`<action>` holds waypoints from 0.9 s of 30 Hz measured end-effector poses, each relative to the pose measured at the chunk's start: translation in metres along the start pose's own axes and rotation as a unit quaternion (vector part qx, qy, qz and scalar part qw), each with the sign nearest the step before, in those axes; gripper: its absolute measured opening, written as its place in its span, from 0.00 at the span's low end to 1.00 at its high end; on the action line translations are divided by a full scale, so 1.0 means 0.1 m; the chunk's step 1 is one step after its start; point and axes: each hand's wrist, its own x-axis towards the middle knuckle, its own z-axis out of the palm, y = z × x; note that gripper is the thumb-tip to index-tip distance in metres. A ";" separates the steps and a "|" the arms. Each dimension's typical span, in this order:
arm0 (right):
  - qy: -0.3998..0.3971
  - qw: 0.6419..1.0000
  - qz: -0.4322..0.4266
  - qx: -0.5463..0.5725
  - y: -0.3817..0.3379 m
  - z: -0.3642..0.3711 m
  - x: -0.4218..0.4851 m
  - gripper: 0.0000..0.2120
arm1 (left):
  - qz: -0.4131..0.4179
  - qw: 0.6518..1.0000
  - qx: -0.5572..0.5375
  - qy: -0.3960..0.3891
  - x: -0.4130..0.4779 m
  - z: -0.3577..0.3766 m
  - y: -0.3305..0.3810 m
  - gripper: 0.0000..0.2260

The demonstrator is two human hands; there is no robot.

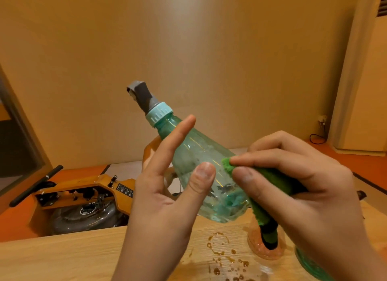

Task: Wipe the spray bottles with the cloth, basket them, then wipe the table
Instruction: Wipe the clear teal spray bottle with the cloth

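A clear teal spray bottle with a grey nozzle and pale blue collar is held tilted above the wooden table, nozzle pointing up and left. My left hand grips its body, thumb in front and fingers behind. My right hand pinches a folded green cloth against the bottle's lower right side. An orange-tinted spray bottle stands on the table under the cloth, partly hidden. A teal bottle base shows at the bottom right under my right hand.
A ring and drops of brown liquid lie on the table near the front. Beyond the table's far edge stands an orange machine with a black handle on the floor. A white unit stands at the right wall.
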 end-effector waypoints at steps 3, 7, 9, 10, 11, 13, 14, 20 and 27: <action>0.012 1.000 0.011 0.012 0.04 0.01 0.02 0.05 | -0.004 1.000 0.023 0.008 0.00 0.00 0.00 0.25; -0.022 0.999 -0.029 -0.020 -0.02 0.00 0.01 0.05 | -0.006 1.000 0.007 0.007 0.01 0.01 -0.02 0.25; -0.010 1.000 -0.020 -0.023 -0.01 -0.02 0.00 0.04 | 0.000 1.000 0.009 -0.002 0.00 0.02 0.00 0.24; 0.000 1.000 -0.007 -0.015 0.00 -0.02 0.01 0.04 | 0.001 1.000 0.010 -0.008 -0.01 0.03 0.00 0.24; 0.010 1.000 0.006 -0.005 0.02 -0.02 0.01 0.04 | -0.002 1.000 0.007 -0.015 -0.02 0.03 0.01 0.24; 0.017 1.000 0.017 0.012 0.03 -0.01 0.00 0.04 | -0.012 1.000 -0.001 -0.027 -0.01 0.03 0.01 0.26; 0.007 1.000 0.007 0.006 0.02 0.00 0.01 0.04 | -0.014 0.999 -0.003 -0.029 -0.01 0.02 0.00 0.26; -0.045 0.996 -0.055 -0.061 0.00 0.00 0.00 0.06 | -0.006 1.000 -0.005 -0.026 0.01 -0.02 -0.03 0.26; -0.050 0.994 -0.066 -0.072 0.00 -0.01 0.01 0.05 | -0.008 0.999 -0.001 -0.032 0.03 -0.06 -0.04 0.26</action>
